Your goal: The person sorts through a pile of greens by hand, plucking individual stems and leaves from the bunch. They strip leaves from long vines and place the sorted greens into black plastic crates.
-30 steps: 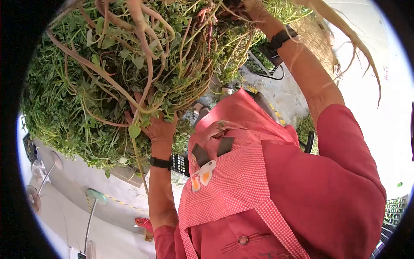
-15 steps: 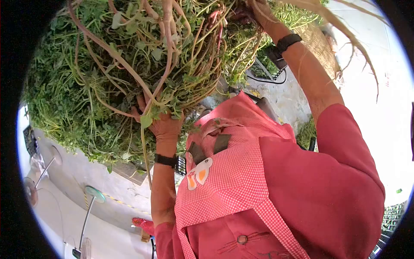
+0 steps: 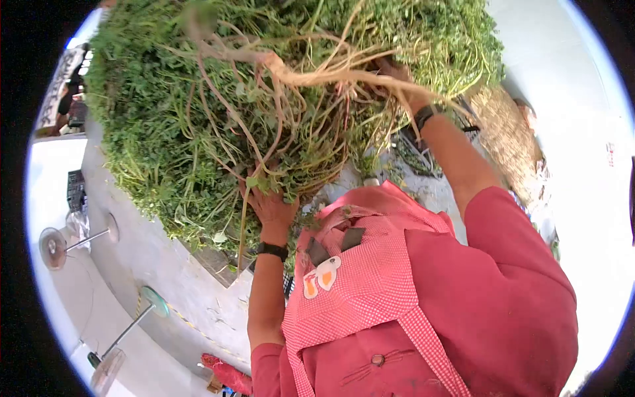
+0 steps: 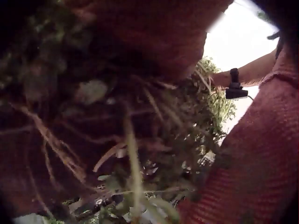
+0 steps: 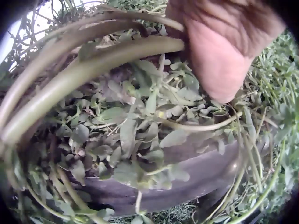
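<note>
A large heap of leafy green plants (image 3: 152,139) with long pinkish stems fills the upper head view. A pale branching root (image 3: 311,76) lies across its front. My left hand (image 3: 272,206) grips the heap's near edge, fingers partly buried among stems. My right hand (image 3: 405,86) holds the heap farther right, its fingers mostly hidden. In the right wrist view, thick stems (image 5: 93,65) run up to the right hand (image 5: 224,46), above small fleshy leaves (image 5: 126,135). The left wrist view is dark, with part of the left hand (image 4: 149,37) over blurred stems.
Below the heap are a dark crate (image 3: 417,155) and a flat board (image 3: 221,261) on the pale floor (image 3: 178,291). A straw-coloured pile (image 3: 506,129) lies to the right. Fans (image 3: 56,248) stand at the left. A dark smooth edge (image 5: 173,182) shows under leaves in the right wrist view.
The heap and both hands appear lower in the head view, and more of the heap's top shows. The pale root has swung from the upper right across the middle of the heap.
</note>
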{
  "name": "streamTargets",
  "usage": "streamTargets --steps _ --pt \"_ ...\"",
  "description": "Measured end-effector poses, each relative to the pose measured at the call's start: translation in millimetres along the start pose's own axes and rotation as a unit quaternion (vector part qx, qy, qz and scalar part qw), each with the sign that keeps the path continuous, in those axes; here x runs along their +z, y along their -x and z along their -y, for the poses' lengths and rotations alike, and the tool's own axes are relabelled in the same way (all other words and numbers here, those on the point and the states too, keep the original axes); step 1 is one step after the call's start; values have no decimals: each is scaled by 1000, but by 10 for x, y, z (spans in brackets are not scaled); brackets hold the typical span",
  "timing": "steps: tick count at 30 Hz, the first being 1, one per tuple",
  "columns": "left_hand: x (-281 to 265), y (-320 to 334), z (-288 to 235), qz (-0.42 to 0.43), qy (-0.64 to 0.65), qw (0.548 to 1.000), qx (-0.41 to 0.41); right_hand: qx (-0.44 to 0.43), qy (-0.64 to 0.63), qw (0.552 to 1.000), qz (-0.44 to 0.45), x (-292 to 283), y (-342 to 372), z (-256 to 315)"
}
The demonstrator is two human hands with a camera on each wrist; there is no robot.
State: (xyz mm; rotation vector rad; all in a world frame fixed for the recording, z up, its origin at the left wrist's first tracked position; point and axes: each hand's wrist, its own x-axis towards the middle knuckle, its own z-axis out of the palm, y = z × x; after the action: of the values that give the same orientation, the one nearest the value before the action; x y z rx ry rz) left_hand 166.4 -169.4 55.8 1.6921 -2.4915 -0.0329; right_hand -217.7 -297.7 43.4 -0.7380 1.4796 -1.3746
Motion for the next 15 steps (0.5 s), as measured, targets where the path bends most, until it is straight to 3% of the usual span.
streamTargets --steps 2,3,5,8,10,12,13,15 --pt "-94 18 -48 24 -3 1000 -12 -3 77 997 6 -3 -42 -49" --pt "-201 67 -82 6 -16 1000 -19 28 -46 998 24 -93 -155 -265" --pt "-427 290 -201 -17 70 997 -38 49 -123 991 24 31 47 -142" --pt "-773 588 -421 -65 52 996 -23 36 -25 998 -46 144 554 317" --pt "-848 774 -487 -69 53 996 -22 -4 -35 999 41 -114 394 62" --pt "-998 672 -539 -70 59 996 -19 14 -39 999 -28 3 708 548" --pt "-1117 550 -579 -114 62 992 2 -10 -40 999 -35 -83 577 390" --pt "-1418 184 -726 -212 67 974 27 -42 -45 998 -3 -55 631 667"
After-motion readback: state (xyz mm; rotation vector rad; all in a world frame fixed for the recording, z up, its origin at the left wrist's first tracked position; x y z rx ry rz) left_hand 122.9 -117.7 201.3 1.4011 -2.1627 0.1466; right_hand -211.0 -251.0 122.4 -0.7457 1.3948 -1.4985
